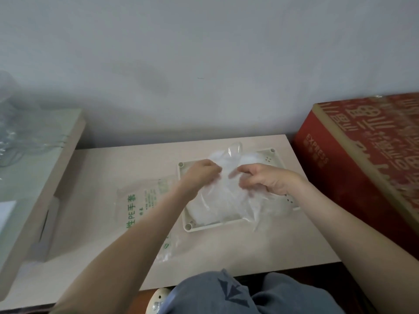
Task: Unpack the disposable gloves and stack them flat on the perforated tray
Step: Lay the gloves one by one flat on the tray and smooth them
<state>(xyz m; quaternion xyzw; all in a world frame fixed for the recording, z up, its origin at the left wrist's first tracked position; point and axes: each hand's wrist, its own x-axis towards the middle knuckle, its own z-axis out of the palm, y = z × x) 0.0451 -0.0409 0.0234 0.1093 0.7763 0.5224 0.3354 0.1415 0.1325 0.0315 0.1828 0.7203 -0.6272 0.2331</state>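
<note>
Over the perforated tray, both my hands pinch a clear disposable glove.

At the far left a cardboard box sits on the surface, with crumpled clear plastic on top of it. Next comes the glove packet, printed in green, lying flat just left of the tray and partly under my left forearm. My left hand is closed in a fingertip grip on the glove's upper left edge; my right hand is clenched on its upper right part. The thin gloves lie heaped on the tray, one edge spilling over its near right rim. A red carton stands at the far right.
</note>
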